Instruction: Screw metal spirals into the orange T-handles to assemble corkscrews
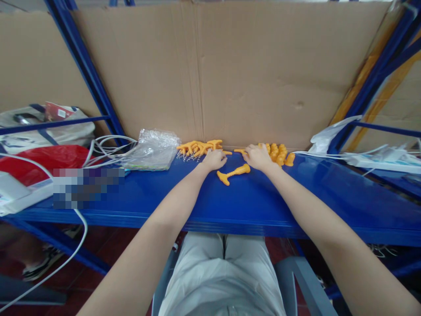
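Observation:
My left hand (214,160) is closed, fingers curled over the right end of a pile of orange T-handled corkscrews (194,148) with wavy metal ends. An orange tip (227,152) sticks out past these fingers; the rest is hidden. Fingers bent, my right hand (259,156) closes on a slim orange piece (239,151) that points left; its far end is covered. Beside that hand stand several rounded orange sleeves (279,153) in a cluster. Between and nearer than both hands lies one orange corkscrew (233,174), its T-handle to the left and a sleeve-like end to the right.
Cardboard (246,70) walls off the back of the blue table (243,206). Clear plastic bags (154,149) lie left of the pile. White cables (108,142), a red bag (49,162) and a blurred patch are further left. A white power strip (388,161) sits at right.

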A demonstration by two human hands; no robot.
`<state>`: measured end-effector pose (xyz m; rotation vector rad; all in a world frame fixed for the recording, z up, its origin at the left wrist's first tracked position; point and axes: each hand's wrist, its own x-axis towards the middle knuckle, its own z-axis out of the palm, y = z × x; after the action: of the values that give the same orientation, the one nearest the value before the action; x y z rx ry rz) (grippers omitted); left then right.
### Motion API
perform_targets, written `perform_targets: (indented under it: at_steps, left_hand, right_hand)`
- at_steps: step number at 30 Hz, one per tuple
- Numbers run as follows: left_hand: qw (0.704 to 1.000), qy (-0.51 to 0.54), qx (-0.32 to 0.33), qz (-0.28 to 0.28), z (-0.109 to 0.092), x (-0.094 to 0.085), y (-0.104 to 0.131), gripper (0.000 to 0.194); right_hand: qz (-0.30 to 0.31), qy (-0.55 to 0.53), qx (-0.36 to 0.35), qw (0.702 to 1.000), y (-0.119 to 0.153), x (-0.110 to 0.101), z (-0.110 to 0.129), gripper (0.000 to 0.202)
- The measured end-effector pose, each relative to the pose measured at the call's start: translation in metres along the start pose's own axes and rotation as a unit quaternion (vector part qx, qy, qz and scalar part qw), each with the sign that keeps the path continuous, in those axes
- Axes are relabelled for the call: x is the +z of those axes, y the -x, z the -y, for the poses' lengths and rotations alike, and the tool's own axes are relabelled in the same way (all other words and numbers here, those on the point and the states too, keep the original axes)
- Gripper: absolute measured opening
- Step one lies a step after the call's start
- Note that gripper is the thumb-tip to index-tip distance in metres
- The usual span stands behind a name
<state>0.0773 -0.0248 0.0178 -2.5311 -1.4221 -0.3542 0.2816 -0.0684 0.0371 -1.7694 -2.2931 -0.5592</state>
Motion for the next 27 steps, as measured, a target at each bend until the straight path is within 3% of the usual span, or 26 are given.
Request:
perform_targets:
  at_steps: [4,6,10,15,17,20,24,27]
  left_hand:
    - [0.999,-0.016,-0.004,0.034,0.001,0.004,-0.002,0.041]
    - [0.999,-0.014,-0.01,0.031,0.003,0.009,-0.004,0.041]
    - [0.999,-0.005,-0.021,0.027,0.003,0.017,-0.007,0.041]
    - [0.996,0.013,-0.06,0.066,-0.001,0.022,-0.011,0.049]
    - [0.997,0.024,-0.054,0.043,-0.001,0.021,-0.009,0.051]
    - [0.998,0.033,-0.021,-0.043,0.0,0.015,-0.004,0.053]
    - [0.988,0.037,0.014,-0.149,-0.002,0.005,0.0,0.056]
    - [0.984,0.025,0.031,-0.172,-0.005,-0.001,-0.001,0.048]
  right_hand:
    - [0.088,-0.036,-0.006,0.995,-0.003,0.027,-0.001,0.049]
    - [0.095,-0.054,-0.001,0.994,-0.005,0.032,-0.005,0.049]
    - [0.053,-0.063,-0.001,0.997,-0.006,0.033,-0.009,0.038]
    - [-0.019,-0.057,0.007,0.998,-0.009,0.034,-0.013,0.032]
    - [-0.04,-0.065,0.003,0.997,-0.01,0.034,-0.017,0.032]
    - [-0.076,-0.083,-0.014,0.994,-0.012,0.029,-0.022,0.032]
    - [-0.13,-0.128,-0.113,0.977,-0.013,0.022,-0.024,0.032]
    - [-0.161,-0.156,-0.182,0.957,-0.013,0.019,-0.021,0.032]
